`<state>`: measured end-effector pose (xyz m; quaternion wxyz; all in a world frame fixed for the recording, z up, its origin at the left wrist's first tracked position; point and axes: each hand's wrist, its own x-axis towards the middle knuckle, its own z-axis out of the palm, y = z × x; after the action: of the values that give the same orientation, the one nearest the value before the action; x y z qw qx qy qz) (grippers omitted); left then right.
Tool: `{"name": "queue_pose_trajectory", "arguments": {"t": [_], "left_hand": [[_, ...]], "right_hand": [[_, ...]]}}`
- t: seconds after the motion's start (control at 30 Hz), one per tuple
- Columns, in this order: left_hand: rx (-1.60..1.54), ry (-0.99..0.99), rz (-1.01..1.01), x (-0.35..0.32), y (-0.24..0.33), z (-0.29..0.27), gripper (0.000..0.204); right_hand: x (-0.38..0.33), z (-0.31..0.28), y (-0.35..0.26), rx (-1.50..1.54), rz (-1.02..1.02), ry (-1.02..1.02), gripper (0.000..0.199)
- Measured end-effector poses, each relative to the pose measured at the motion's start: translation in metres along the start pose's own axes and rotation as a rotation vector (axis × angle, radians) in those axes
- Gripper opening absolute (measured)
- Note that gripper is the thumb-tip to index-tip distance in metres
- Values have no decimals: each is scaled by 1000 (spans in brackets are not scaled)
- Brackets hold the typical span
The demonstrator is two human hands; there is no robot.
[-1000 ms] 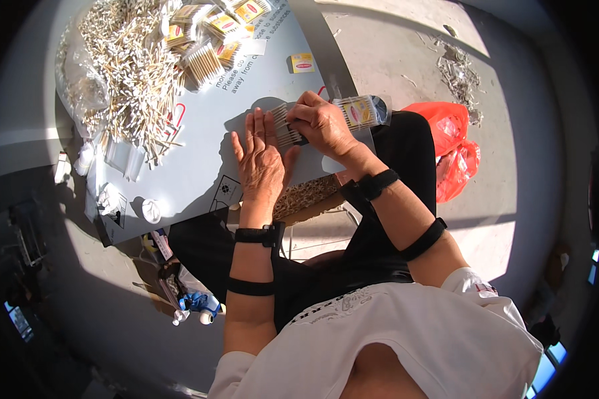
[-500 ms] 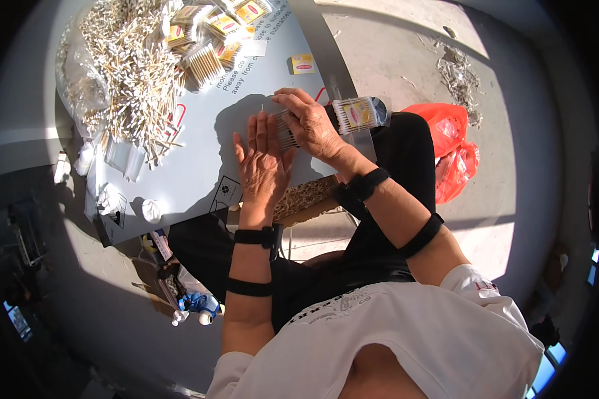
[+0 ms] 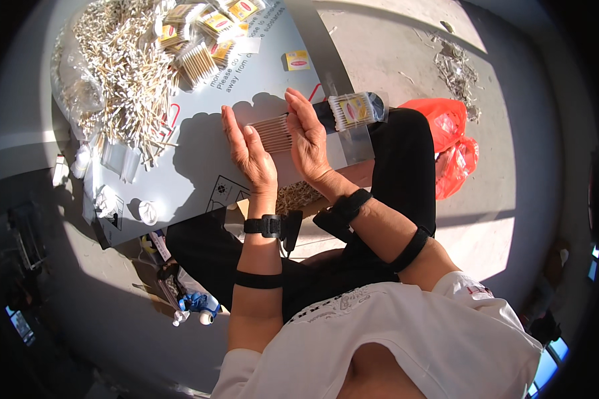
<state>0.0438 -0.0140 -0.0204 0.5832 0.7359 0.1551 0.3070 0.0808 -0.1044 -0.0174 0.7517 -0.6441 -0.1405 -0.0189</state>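
A flat row of cotton swabs (image 3: 271, 134) lies side by side on the grey table board between my two hands. My left hand (image 3: 251, 156) stands on its edge at the left end of the row, fingers stretched out. My right hand (image 3: 308, 141) stands at the other end, palm turned inward, fingers extended and covering part of the row. Whether both palms touch the swab tips I cannot tell. Just right of my right hand, a clear packet of cotton swabs (image 3: 351, 111) with a yellow card lies at the board's right edge.
A big heap of loose cotton swabs (image 3: 123, 73) fills the board's far left. Several filled packets (image 3: 218, 25) are piled beside it. A yellow card (image 3: 297, 60) lies alone near the right edge. Clear empty sleeves (image 3: 121, 159) and crumpled white wads (image 3: 148, 212) sit front left. Red bags (image 3: 439, 126) stand right.
My hands have moved apart and turned from lying palm down over the swabs to standing on edge at the row's ends. More of the swab row now shows.
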Motion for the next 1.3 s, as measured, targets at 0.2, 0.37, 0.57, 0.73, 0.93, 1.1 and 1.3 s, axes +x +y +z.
{"name": "queue_pose_trajectory", "arguments": {"t": [0.2,0.37,0.57,0.73,0.93,1.1,1.3], "left_hand": [[-191,-2,-72,-5,3,10,58],[83,-195,30,-1,12,-19,56],[996,-646,244,-11,25,-31,73],[1098,-621,220,-20,25,-24,78],[1074,-621,197,-21,23,-23,78],[1073,-682,199,-19,21,-29,78],[1094,-668,190,-23,28,-22,79]], "right_hand": [[6,-7,-3,-75,37,-24,30],[22,-37,-24,-419,-62,-324,38],[28,-54,-30,-1126,-480,-762,63],[25,-54,-18,-1192,-606,-733,56],[21,-55,-17,-1228,-682,-717,51],[19,-55,-13,-1277,-727,-714,50],[19,-57,-12,-1268,-703,-699,47]]}}
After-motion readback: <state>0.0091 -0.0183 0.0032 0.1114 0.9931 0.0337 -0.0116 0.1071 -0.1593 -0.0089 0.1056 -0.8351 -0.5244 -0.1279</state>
